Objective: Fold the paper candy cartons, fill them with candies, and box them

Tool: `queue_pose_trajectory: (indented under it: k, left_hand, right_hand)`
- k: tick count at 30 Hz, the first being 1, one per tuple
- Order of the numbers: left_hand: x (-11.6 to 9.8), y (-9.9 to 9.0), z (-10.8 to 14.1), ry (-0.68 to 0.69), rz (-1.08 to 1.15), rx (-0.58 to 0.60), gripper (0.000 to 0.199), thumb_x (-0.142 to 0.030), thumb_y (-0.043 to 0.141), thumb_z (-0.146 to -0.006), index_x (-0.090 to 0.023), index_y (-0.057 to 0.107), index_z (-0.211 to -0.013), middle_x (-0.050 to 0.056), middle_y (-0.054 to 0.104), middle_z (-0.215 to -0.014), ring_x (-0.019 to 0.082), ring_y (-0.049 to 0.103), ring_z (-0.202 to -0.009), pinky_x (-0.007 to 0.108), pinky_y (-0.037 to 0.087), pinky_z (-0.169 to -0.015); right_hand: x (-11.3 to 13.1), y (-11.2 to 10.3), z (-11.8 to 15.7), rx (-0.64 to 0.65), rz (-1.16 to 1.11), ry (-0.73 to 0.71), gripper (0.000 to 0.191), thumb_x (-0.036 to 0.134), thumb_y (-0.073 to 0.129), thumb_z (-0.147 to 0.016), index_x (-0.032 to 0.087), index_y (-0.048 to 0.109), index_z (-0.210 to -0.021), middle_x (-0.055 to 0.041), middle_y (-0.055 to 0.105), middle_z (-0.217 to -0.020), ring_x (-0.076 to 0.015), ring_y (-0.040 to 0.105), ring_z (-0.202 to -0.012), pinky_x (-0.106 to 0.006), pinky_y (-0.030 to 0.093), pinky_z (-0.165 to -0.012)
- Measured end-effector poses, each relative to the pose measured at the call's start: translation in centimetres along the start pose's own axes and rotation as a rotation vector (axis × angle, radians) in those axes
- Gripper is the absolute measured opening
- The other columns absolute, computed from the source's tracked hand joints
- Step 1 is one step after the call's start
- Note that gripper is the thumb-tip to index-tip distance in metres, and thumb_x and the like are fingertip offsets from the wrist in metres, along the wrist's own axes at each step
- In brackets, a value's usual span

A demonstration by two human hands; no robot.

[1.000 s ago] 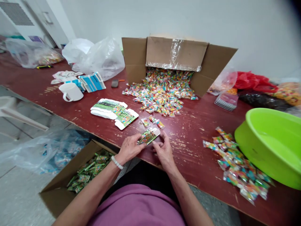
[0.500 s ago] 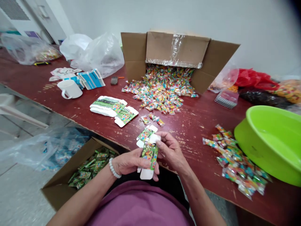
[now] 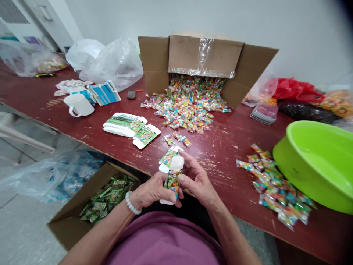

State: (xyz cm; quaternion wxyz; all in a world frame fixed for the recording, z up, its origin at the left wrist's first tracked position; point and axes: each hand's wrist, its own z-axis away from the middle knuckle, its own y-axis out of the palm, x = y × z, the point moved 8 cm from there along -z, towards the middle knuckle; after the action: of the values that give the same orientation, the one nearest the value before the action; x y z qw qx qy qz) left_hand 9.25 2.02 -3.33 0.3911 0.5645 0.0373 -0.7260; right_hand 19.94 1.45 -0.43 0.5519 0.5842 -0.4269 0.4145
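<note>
Between my hands is a small green printed candy box, its white end flap standing up at the top. My left hand is closed around its lower part, thumb across the front. My right hand grips its right side, thumb on the printed face and index finger stretched up beside the flap. Just beyond, a flat green carton lies at the table edge, partly covered by the box. A few wrapped candies lie past it, and a stack of flattened green cartons is to the left.
A large cardboard box spills wrapped candies onto the table. At right are a green basin and a candy pile. A white mug stands left. Below, a carton holds green packets.
The small box has turned in my hands and looks narrower, with its top flap now upright. My right index finger has stretched up past the flap. The view has shifted slightly.
</note>
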Motion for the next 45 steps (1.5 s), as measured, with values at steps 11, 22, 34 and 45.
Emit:
queue_pose_trajectory:
  k: [11, 22, 34, 45]
  left_hand:
    - [-0.9, -1.2, -0.2, 0.192, -0.157, -0.303, 0.029, -0.033, 0.076, -0.079, -0.013, 0.069, -0.098, 0.003, 0.071, -0.091, 0.013, 0.064, -0.082, 0.023, 0.051, -0.078]
    - [-1.8, -1.4, 1.7, 0.363, -0.165, -0.489, 0.059, -0.031, 0.072, -0.083, -0.027, 0.041, -0.133, 0.003, 0.071, -0.100, 0.016, 0.068, -0.081, 0.026, 0.055, -0.071]
    - [-1.4, -2.7, 1.3, 0.320, -0.195, -0.403, 0.019, -0.036, 0.066, -0.089, -0.019, 0.060, -0.092, -0.001, 0.064, -0.087, 0.012, 0.058, -0.080, 0.021, 0.048, -0.073]
    - [1.9, -0.8, 1.1, -0.002, 0.266, -0.376, 0.050, -0.063, 0.053, -0.089, -0.017, 0.057, -0.108, 0.003, 0.067, -0.072, 0.014, 0.060, -0.043, 0.025, 0.048, -0.042]
  right_hand:
    - [-1.7, -1.4, 0.1, -0.279, 0.005, 0.094, 0.028, 0.039, 0.080, -0.076, 0.017, 0.069, -0.090, -0.0008, 0.071, -0.077, -0.0119, 0.063, -0.061, -0.023, 0.054, -0.058]
    - [-2.0, -1.6, 0.3, -0.314, 0.019, -0.014, 0.027, 0.037, 0.073, -0.084, 0.023, 0.064, -0.105, -0.0009, 0.072, -0.091, -0.0151, 0.065, -0.078, -0.026, 0.052, -0.071]
    - [-2.4, -1.9, -0.5, -0.050, 0.044, 0.155, 0.030, 0.035, 0.080, -0.076, 0.024, 0.070, -0.102, 0.0006, 0.067, -0.079, -0.0136, 0.060, -0.070, -0.026, 0.049, -0.066]
    - [-0.7, -0.5, 0.2, -0.015, 0.366, -0.047, 0.018, 0.039, 0.068, -0.088, 0.022, 0.075, -0.092, -0.0044, 0.067, -0.092, -0.0129, 0.063, -0.063, -0.025, 0.051, -0.057]
